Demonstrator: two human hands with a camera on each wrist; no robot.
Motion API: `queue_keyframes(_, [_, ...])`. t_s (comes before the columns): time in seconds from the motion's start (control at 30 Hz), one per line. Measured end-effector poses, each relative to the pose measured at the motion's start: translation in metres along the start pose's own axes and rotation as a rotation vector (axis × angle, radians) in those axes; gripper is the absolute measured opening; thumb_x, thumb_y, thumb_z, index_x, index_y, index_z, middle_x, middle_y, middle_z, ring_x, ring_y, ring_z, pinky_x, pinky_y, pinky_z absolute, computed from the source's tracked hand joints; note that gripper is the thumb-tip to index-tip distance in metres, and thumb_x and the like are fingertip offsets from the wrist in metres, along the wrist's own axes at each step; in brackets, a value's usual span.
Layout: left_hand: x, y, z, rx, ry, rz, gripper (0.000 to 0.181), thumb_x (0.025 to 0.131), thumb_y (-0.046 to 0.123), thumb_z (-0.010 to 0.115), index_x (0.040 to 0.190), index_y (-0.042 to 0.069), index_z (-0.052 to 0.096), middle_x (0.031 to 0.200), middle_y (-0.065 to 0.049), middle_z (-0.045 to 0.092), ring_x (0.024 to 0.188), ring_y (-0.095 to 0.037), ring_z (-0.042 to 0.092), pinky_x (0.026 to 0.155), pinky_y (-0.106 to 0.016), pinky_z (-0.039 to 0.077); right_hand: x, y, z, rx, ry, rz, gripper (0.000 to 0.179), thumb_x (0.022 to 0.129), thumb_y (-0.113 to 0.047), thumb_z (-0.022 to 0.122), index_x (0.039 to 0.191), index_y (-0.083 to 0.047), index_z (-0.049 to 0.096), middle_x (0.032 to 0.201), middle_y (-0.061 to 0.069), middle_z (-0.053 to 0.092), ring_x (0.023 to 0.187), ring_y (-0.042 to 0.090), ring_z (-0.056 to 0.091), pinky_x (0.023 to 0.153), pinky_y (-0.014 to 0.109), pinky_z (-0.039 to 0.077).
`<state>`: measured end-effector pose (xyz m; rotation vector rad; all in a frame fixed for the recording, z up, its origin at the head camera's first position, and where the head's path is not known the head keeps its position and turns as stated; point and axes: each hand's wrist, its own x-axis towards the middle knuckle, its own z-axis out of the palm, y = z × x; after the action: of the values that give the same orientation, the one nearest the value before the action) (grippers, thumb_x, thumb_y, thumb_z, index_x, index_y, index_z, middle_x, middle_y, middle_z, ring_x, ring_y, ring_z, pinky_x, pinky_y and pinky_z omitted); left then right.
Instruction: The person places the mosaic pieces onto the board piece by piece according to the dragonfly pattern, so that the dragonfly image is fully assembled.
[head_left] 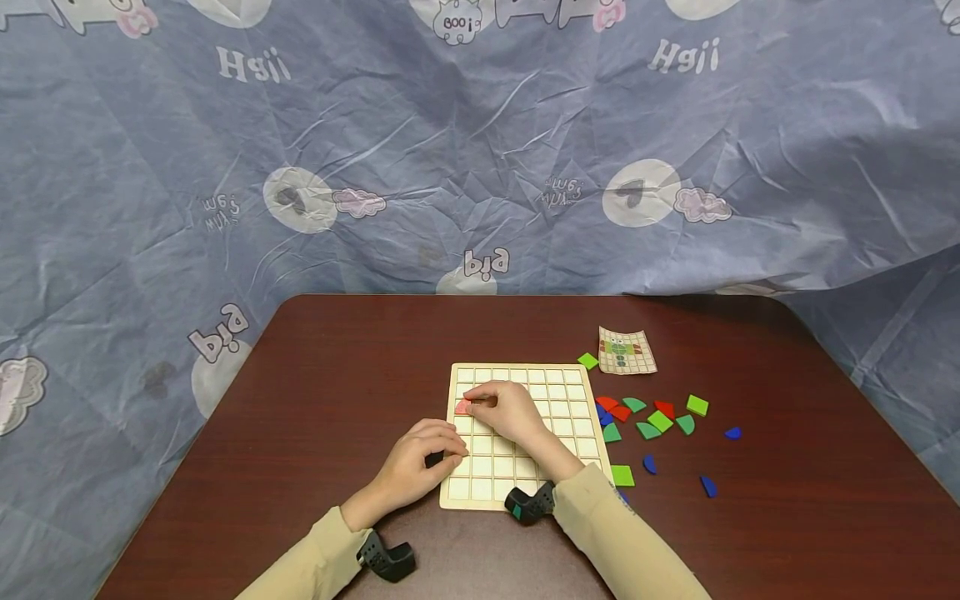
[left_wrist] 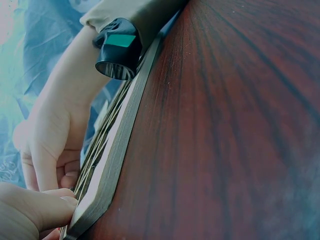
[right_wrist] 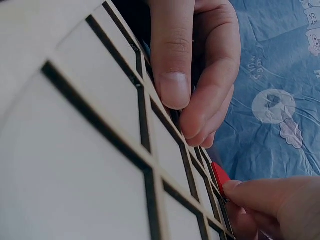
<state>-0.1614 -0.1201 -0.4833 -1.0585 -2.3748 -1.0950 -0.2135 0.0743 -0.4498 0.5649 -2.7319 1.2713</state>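
A pale wooden grid board (head_left: 501,492) lies on the table. Over its upper left cells, my right hand (head_left: 513,410) pinches a red tile (head_left: 461,407), seemingly a quarter circle, by its edge. In the right wrist view the same red tile (right_wrist: 220,176) shows at the tips of the right thumb and finger. My left hand (head_left: 422,458) rests at the board's left edge, its fingers loosely bent and touching the board. The left thumb (left_wrist: 55,207) lies along the rim in the left wrist view. Whether any left finger reaches under the board is hidden.
Loose tiles lie right of the board: red ones (head_left: 664,408), green quarter circles (head_left: 634,405), light green squares (head_left: 697,405) and blue pieces (head_left: 708,487). Behind them is a small pattern card (head_left: 637,360). A printed blue cloth (head_left: 480,167) hangs behind the table (head_left: 360,350).
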Motion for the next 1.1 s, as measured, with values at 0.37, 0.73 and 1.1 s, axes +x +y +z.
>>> queue_keyframes(0.37, [0.0, -0.001, 0.001, 0.001, 0.005, 0.011, 0.008, 0.083, 0.011, 0.07, 0.088, 0.016, 0.073, 0.097, 0.005, 0.067, 0.106, -0.02, 0.055, 0.091, -0.034, 0.046, 0.0, -0.002, -0.001, -0.054, -0.021, 0.003, 0.014, 0.082, -0.014, 0.072, 0.095, -0.013, 0.075, 0.095, 0.0, 0.07, 0.073, 0.009, 0.062, 0.065, 0.026, 0.051])
queue_keyframes(0.73, [0.0, -0.001, 0.001, 0.001, 0.0, 0.001, 0.008, 0.083, 0.012, 0.071, 0.088, 0.016, 0.073, 0.097, 0.006, 0.066, 0.107, -0.018, 0.055, 0.091, -0.034, 0.047, -0.001, -0.007, -0.005, -0.034, -0.072, 0.032, 0.028, 0.08, -0.014, 0.073, 0.108, -0.01, 0.071, 0.094, 0.003, 0.069, 0.066, 0.006, 0.058, 0.057, 0.024, 0.048])
queue_keyframes(1.1, [0.0, -0.001, 0.001, -0.001, 0.003, 0.014, 0.008, 0.083, 0.011, 0.071, 0.089, 0.015, 0.073, 0.097, 0.005, 0.067, 0.106, -0.02, 0.055, 0.091, -0.035, 0.047, 0.001, -0.014, -0.03, 0.0, -0.112, 0.071, 0.039, 0.08, -0.018, 0.075, 0.117, -0.013, 0.066, 0.107, 0.0, 0.066, 0.08, 0.01, 0.062, 0.062, 0.026, 0.05])
